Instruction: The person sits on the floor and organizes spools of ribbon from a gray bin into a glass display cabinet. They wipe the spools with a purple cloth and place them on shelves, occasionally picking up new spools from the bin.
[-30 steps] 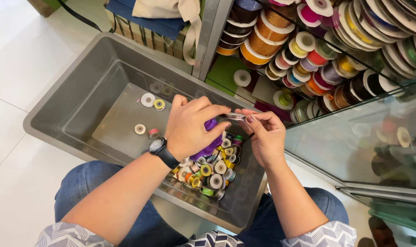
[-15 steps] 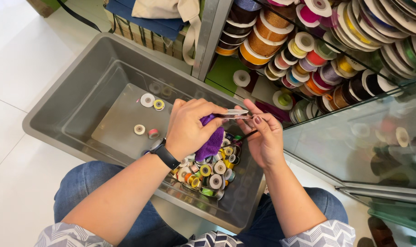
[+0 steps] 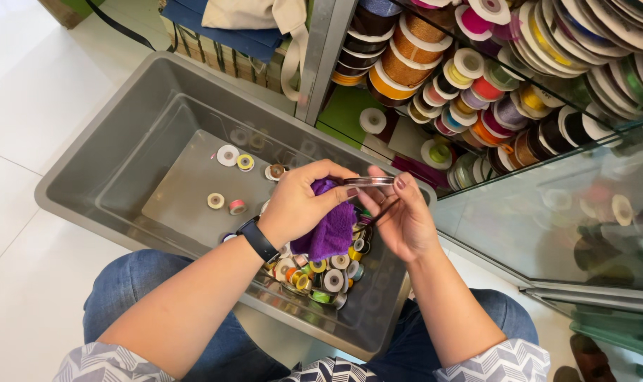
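Note:
My left hand (image 3: 304, 204), with a black watch on its wrist, clutches a purple cloth (image 3: 333, 226) that hangs down from the palm. My right hand (image 3: 399, 216) pinches a thin clear spool (image 3: 368, 182) edge-on between thumb and fingertips, and the left fingers touch the same spool from the other side. Both hands hover over a grey plastic bin (image 3: 109, 148). Under them lies a heap of small ribbon spools (image 3: 321, 272) in many colours, partly hidden by the cloth.
A few loose spools (image 3: 233, 159) lie on the bin's far floor. Shelves at the upper right hold several rows of ribbon rolls (image 3: 477, 78) behind a glass panel (image 3: 576, 212). My knees in blue jeans (image 3: 145, 290) sit under the bin. White floor tiles lie to the left.
The purple cloth has come further into view, hanging lower from my left hand. Both hands stay together on the spool, shifted only slightly.

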